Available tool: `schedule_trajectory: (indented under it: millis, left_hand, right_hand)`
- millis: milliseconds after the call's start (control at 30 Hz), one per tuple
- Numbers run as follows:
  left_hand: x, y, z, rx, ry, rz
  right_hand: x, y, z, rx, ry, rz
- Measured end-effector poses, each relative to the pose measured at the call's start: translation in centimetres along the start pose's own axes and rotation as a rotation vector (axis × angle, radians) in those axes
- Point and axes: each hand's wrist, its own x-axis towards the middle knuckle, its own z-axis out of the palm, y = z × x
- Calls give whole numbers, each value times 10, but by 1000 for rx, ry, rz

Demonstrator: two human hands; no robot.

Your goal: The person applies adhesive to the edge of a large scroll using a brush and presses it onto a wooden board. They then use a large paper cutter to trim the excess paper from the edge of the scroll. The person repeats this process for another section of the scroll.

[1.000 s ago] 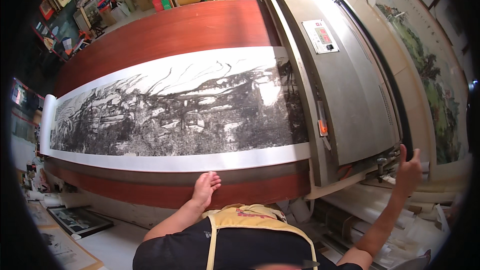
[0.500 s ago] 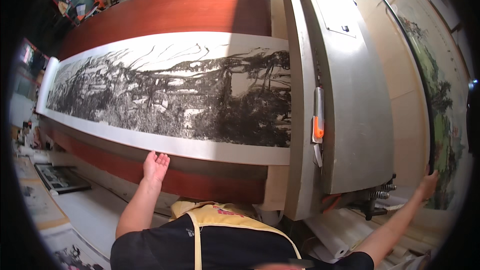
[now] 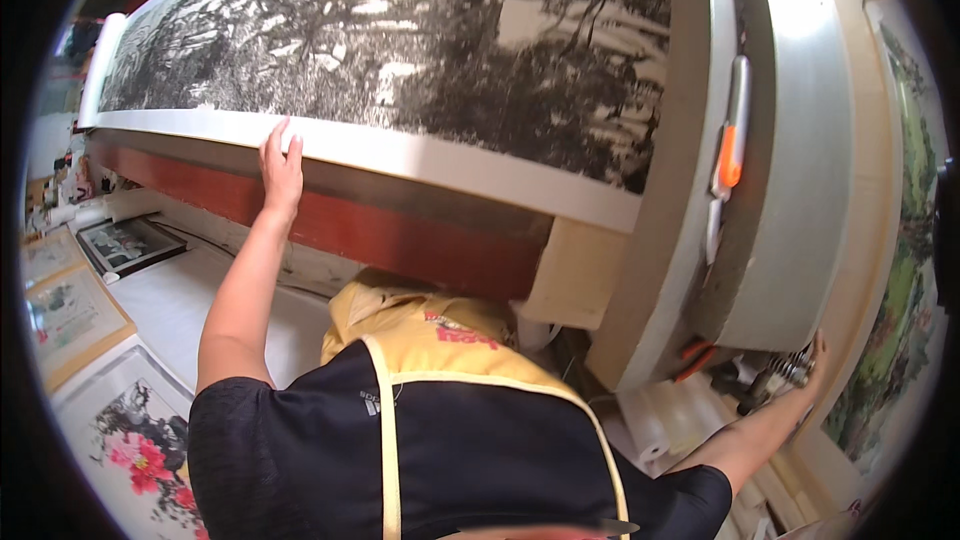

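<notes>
A long black-and-white ink landscape painting (image 3: 440, 50) with a white border lies across the red table (image 3: 420, 235), its left end rolled up. At its near edge my left hand (image 3: 282, 175) has thumb and fingers apart, with fingertips at the white border. The painting's right end meets a long grey metal machine (image 3: 655, 200). My right hand (image 3: 815, 370) is at the near end of this machine, beside some metal springs (image 3: 793, 368). Its fingers are small and partly hidden there, so their grip cannot be made out.
An orange-and-grey utility knife (image 3: 735, 130) lies on the machine. Framed pictures and a pink flower painting (image 3: 140, 455) stand at lower left. A green landscape painting (image 3: 900, 270) is at far right, and paper rolls (image 3: 645, 435) lie under the machine.
My view has shifted down and closer to the table. My right hand has left the dark edge of the green painting and come to the springs. My left hand has turned, fingertips onto the border.
</notes>
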Motion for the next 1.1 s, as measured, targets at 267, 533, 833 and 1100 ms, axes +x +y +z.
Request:
schedule_trajectory:
  millis: [267,533,833,1100]
  left_hand:
    - [112,-77,-15,527,-59,748]
    - [215,-99,-18,591,-189,1032]
    - [224,-98,-29,594,-331,1011]
    - [240,-90,-37,660,-436,1022]
  right_hand:
    - [-266,86,171,540,660,143]
    - [-400,-259,372,1361,-90,312]
    - [-355,-311,401,1535,-80,521]
    - [-353,-307,409,1294,-47,416]
